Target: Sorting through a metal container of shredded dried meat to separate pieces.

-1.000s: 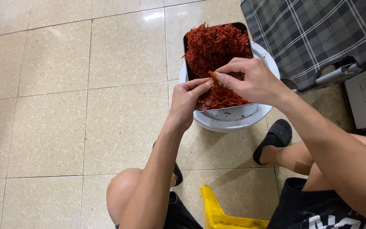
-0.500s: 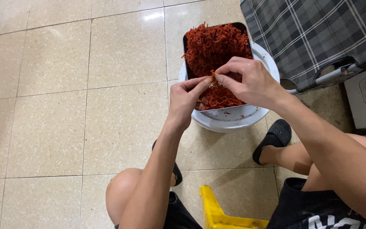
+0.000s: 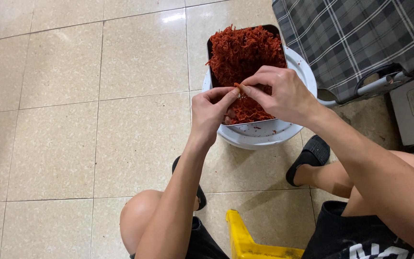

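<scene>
I see both hands meeting over the tray (image 3: pixel 215 76), a dark rectangular one heaped w/ red shredded stuff (image 3: pixel 245 52). Left hand (image 3: pixel 210 112) is pinched shut, thumb & forefinger closed on a small red shred (image 3: pixel 238 89). Right hand (image 3: pixel 281 93) is pinched on the same shred from the other side, fingertips of both hands touching at that point, other fingers curled in. The shred sits just above the near end of the heap, approx over the tray's middle.

Tray rests across the top of a white round tub (image 3: pixel 264 136), which stands on the beige tiled floor (image 3: pixel 97 120). A grey plaid cloth (image 3: pixel 355 38) hangs over a metal frame just right of the tub. Below, I can see bare knees, a black sandal (image 3: pixel 310 158) on the right foot near the tub, and a yellow stool (image 3: pixel 247 237) between the legs.
</scene>
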